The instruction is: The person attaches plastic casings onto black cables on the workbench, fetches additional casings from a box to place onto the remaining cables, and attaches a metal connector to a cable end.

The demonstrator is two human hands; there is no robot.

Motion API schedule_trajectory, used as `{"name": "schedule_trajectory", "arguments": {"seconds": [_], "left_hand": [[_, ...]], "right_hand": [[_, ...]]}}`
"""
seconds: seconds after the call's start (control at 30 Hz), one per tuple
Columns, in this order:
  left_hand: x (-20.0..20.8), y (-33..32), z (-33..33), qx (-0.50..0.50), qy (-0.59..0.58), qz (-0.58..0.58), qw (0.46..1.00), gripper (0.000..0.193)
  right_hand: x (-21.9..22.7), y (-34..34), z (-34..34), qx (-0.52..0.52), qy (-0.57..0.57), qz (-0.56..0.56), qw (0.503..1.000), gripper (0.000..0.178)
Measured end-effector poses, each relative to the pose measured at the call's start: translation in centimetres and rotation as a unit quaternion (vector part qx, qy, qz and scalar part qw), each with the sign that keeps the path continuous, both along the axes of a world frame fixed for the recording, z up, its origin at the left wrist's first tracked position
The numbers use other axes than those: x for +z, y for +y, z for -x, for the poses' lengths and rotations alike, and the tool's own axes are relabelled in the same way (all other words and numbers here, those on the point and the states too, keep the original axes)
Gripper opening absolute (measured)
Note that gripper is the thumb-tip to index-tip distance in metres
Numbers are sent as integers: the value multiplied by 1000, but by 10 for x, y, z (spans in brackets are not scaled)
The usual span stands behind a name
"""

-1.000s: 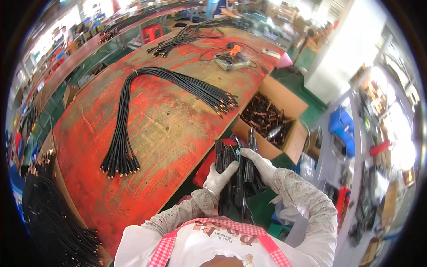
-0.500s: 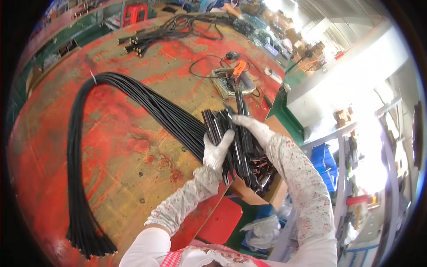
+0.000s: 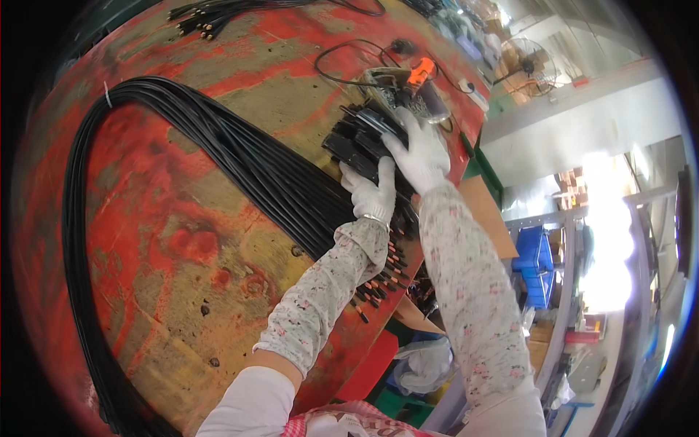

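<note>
A bunch of short black tubes [image 3: 354, 143] lies over the table beside the far end of the cables. My left hand [image 3: 373, 193], in a white glove, presses its fingers and thumb against the bunch's near side. On the right side of the tubes, my gloved right hand [image 3: 422, 156] wraps its thumb and fingers about them. Under and beside my left wrist, the bundle of long black cables [image 3: 255, 175] ends in copper-coloured tips [image 3: 375, 288]. The bundle loops away to the left, bound with a white tie [image 3: 108, 95].
An orange-handled tool [image 3: 421, 71] stands by a plastic-wrapped container [image 3: 386, 80] beyond my hands. More black cables [image 3: 211, 18] lie at the table's far edge. An open cardboard box [image 3: 484, 215] sits against the right edge, near blue bins [image 3: 535, 266] on a rack.
Both hands have moved the tubes away from the box, farther over the table. The cables' copper tips are now uncovered. The view has shifted closer to the table.
</note>
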State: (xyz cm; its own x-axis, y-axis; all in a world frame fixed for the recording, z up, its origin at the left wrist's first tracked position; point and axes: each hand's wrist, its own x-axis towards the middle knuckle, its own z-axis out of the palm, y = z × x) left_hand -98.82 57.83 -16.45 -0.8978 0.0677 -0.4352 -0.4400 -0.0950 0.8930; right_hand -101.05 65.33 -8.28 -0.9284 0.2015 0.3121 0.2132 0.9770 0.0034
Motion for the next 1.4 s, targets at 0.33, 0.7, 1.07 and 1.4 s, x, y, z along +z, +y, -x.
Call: {"name": "schedule_trajectory", "arguments": {"seconds": [0.33, 0.7, 1.07, 1.4], "left_hand": [[-6, -3, 36, -59, -92, 12, 994, 91], [-40, -54, 8, -57, 188, 189, 962, 90], [-55, -64, 22, -146, 122, -124, 974, 69], [-62, -54, 33, -151, 152, -40, 976, 50]], "right_hand": [[-89, -75, -345, -118, 35, 125, 985, 37], [-160, -152, -454, -210, -169, 284, 920, 44], [-312, -190, -293, -20, -276, 203, 939, 53], [-245, -148, -494, -31, -432, 117, 894, 40]]}}
